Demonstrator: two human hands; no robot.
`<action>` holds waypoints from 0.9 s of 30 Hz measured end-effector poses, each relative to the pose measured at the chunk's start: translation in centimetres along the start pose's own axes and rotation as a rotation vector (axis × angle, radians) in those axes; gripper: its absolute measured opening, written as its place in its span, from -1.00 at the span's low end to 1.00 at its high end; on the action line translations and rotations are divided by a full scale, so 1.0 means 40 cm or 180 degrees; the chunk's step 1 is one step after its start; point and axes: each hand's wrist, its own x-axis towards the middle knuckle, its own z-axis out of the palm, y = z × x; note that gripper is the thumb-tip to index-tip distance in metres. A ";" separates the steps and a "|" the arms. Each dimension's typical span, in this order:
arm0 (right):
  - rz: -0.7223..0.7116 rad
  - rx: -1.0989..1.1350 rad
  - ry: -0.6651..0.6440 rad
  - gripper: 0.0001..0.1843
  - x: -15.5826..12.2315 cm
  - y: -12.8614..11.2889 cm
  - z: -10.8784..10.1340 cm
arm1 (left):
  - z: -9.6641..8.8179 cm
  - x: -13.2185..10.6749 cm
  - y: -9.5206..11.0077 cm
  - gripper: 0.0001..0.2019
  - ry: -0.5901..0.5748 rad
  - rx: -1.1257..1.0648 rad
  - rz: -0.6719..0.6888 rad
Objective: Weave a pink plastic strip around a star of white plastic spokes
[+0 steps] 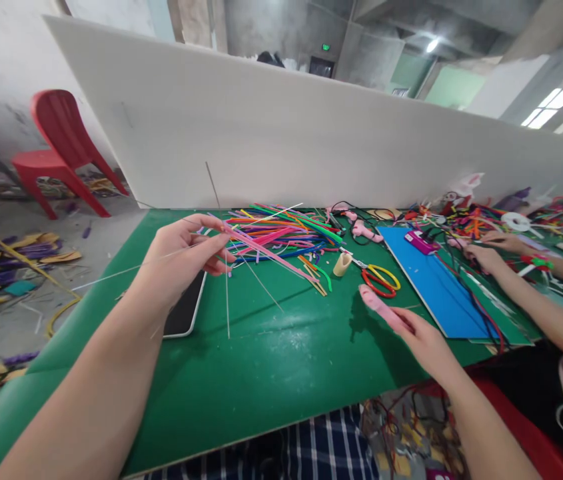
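My left hand (181, 257) is raised over the green table (261, 373), its fingers pinched on a pink pipe cleaner (271, 255) and a thin white wire (126, 270) that sticks out to the left. My right hand (418, 337) hovers low over the table with a pink cover (378, 307) on its outstretched finger; the other fingers are hidden. A pile of coloured pipe cleaners (286, 233) lies just beyond my left hand. Scissors (378, 277) with red and yellow handles lie in front of my right finger.
A phone (186, 310) lies under my left wrist. A tape roll (342, 264), a blue board (436, 283) and pink glue gun (366, 230) sit right of the pile. Another person's hands (484, 257) work at the right. A white panel (286, 133) backs the table; a red chair (61, 150) stands left.
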 end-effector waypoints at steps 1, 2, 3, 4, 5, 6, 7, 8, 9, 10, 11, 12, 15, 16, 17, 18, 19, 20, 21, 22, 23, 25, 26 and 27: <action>0.0241 0.0493 0.0042 -0.64 -0.009 -0.010 -0.015 | -0.001 0.001 0.000 -0.80 -0.0008 -0.0013 -0.0003; 0.0498 0.0975 0.0091 -0.64 -0.018 -0.016 -0.027 | -0.002 0.001 0.000 -0.80 -0.0014 -0.0028 0.0001; 0.0739 0.1410 0.0163 -0.64 -0.027 -0.017 -0.035 | -0.002 0.002 0.000 -0.80 -0.0008 -0.0043 0.0008; 0.0948 0.1763 0.0231 -0.65 -0.035 -0.014 -0.039 | -0.003 0.002 0.000 -0.80 -0.0003 -0.0054 0.0017; 0.1105 0.2025 0.0243 -0.66 -0.042 -0.006 -0.040 | -0.003 0.002 0.001 -0.81 -0.0027 -0.0062 0.0011; 0.1213 0.2213 0.0220 -0.67 -0.048 0.006 -0.038 | -0.004 0.002 0.000 -0.81 -0.0039 -0.0062 0.0015; 0.1291 0.2342 0.0169 -0.67 -0.053 0.021 -0.035 | -0.004 0.002 -0.001 -0.81 -0.0047 -0.0055 0.0020; 0.1369 0.2420 0.0123 -0.67 -0.056 0.038 -0.031 | -0.004 0.003 -0.003 -0.81 -0.0041 -0.0041 0.0038; 0.1462 0.2462 0.0118 -0.65 -0.059 0.056 -0.028 | -0.004 0.005 -0.006 -0.82 -0.0033 -0.0023 0.0063; 0.1589 0.2459 0.0156 -0.63 -0.061 0.074 -0.026 | -0.005 0.008 -0.010 -0.82 -0.0005 -0.0005 0.0097; 0.1742 0.2392 0.0208 -0.61 -0.061 0.089 -0.025 | -0.005 0.011 -0.015 -0.82 0.0024 0.0007 0.0132; 0.1858 0.2274 0.0212 -0.57 -0.061 0.102 -0.025 | -0.006 0.014 -0.019 -0.82 0.0037 0.0010 0.0159; 0.1854 0.1425 0.0119 -0.46 -0.051 0.123 -0.027 | -0.006 0.021 -0.027 -0.82 0.0010 0.0010 0.0162; 0.1771 0.1061 0.0097 -0.44 -0.044 0.126 -0.027 | -0.006 0.021 -0.027 -0.82 0.0005 0.0018 0.0151; 0.1689 0.0734 0.0087 -0.43 -0.035 0.128 -0.027 | -0.006 0.021 -0.027 -0.82 0.0010 0.0027 0.0144; 0.1623 0.0480 0.0075 -0.43 -0.025 0.130 -0.026 | -0.005 0.020 -0.026 -0.82 0.0023 0.0038 0.0146; 0.1589 0.0306 0.0059 -0.44 -0.015 0.131 -0.025 | -0.005 0.019 -0.024 -0.82 0.0038 0.0050 0.0149; 0.1571 0.0196 0.0041 -0.46 -0.003 0.133 -0.023 | -0.004 0.017 -0.023 -0.83 0.0046 0.0059 0.0155; 0.1555 0.0112 0.0030 -0.47 0.008 0.135 -0.022 | -0.004 0.016 -0.022 -0.82 0.0048 0.0070 0.0160; 0.1528 -0.0001 0.0016 -0.48 0.019 0.136 -0.020 | -0.004 0.015 -0.021 -0.82 0.0037 0.0081 0.0162; 0.1497 -0.0121 0.0005 -0.50 0.029 0.137 -0.019 | -0.003 0.014 -0.021 -0.81 0.0032 0.0089 0.0164; 0.1426 -0.0359 -0.0006 -0.52 0.050 0.138 -0.018 | -0.003 0.013 -0.020 -0.80 0.0042 0.0091 0.0155; 0.1386 -0.0476 -0.0005 -0.53 0.060 0.137 -0.018 | -0.003 0.013 -0.019 -0.79 0.0054 0.0091 0.0156; 0.1340 -0.0593 0.0002 -0.54 0.069 0.137 -0.018 | -0.003 0.013 -0.018 -0.79 0.0062 0.0092 0.0154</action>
